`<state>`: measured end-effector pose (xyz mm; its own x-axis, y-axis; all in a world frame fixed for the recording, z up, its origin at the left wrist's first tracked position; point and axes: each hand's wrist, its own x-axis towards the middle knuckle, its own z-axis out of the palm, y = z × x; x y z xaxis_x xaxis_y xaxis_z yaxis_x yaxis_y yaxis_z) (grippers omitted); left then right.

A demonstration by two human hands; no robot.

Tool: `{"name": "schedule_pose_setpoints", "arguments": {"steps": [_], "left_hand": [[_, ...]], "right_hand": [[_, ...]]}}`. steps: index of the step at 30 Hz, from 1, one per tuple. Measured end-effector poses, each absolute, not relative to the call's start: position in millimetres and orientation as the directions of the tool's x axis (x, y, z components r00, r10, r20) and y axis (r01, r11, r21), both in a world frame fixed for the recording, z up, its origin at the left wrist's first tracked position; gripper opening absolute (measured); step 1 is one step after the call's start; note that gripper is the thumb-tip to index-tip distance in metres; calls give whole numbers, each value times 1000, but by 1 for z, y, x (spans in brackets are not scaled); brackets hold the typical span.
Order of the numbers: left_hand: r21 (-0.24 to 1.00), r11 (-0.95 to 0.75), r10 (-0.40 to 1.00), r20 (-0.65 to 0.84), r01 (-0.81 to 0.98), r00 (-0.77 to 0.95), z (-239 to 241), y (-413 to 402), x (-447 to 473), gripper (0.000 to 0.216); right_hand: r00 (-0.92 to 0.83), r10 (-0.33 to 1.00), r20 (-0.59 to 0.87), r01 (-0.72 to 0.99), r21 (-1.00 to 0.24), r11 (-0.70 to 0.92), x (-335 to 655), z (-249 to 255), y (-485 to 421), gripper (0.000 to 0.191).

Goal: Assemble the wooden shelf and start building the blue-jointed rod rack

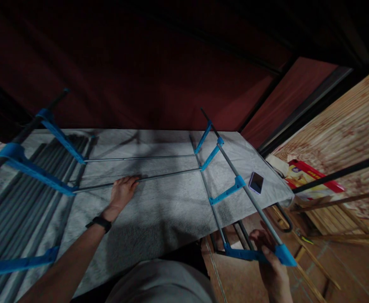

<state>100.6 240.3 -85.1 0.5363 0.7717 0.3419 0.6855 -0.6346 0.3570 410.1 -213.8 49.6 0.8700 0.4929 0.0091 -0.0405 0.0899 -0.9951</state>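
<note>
A rack frame of grey metal tubes and blue plastic brackets [225, 195] lies over the cloth-covered table. My left hand [123, 190], with a dark band on the wrist, is closed over the nearer thin crossbar [168, 174]. A second crossbar [140, 158] runs behind it. At the lower right, my right hand [274, 269] grips the end bracket [250, 254], where it meets a long side tube [260, 210]; part of that hand is hidden behind the frame. More blue brackets [39, 172] join tubes on the left side.
Several loose grey tubes [20, 202] lie side by side at the left. A phone [256, 183] rests on the grey cloth [159, 214] near the right edge. Beyond are a red and yellow package [310, 176], a wooden frame [338, 214] and a dark red curtain [140, 75].
</note>
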Motion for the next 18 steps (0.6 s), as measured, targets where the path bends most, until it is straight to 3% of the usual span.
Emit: {"name": "schedule_pose_setpoints", "arguments": {"steps": [13,18], "left_hand": [[394,-623,782,330,675,529,-78,239,103,41],[396,-629,778,339,670,530,-79,240,102,40]], "right_hand": [[846,513,-143,-92,-988,-123,388,-16,-234,80],[840,512,-180,-81,-974,-209,380,-35,-239,70]]}}
